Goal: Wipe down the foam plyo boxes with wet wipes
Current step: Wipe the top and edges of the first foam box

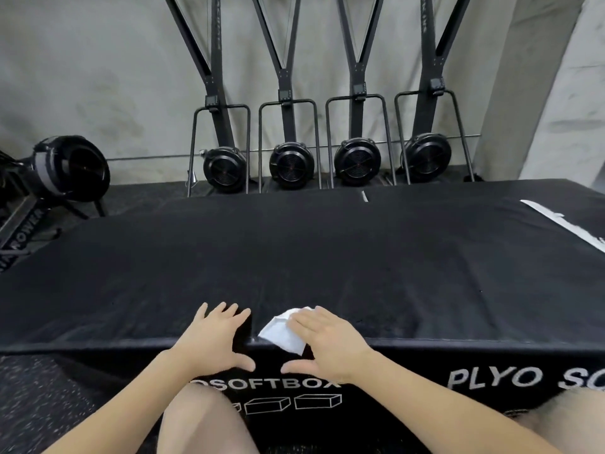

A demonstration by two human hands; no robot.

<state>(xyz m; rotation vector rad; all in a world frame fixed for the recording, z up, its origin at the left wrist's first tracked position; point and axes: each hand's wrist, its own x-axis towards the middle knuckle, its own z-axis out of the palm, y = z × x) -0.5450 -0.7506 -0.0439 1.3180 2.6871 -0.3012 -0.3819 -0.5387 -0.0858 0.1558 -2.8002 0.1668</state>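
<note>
A: Mid-wipe here. The right hand lies flat, fingers straight, pressing the wipe onto the top of the box, right at the near edge.

B: And the left hand?

A: Spread open beside it, palm down on the same edge, thumb hanging over the front face. It holds nothing; I'd say it's bracing. The two hands sit near each other, not touching.

B: How far along?

A: Hard to call; the black top shows no wet streaks I can make out. My guess is most of that surface is left. The next stroke needs a push away from the body, keeping flat pressure so the wipe doesn't bunch (one corner already droops over the edge).

B: Anything in the way?

A: A white strip lies on the far right of the top, so the stroke must go round it or someone must lift it. Beyond the box, four fan machines line the wall, well apart from the hands.
</note>
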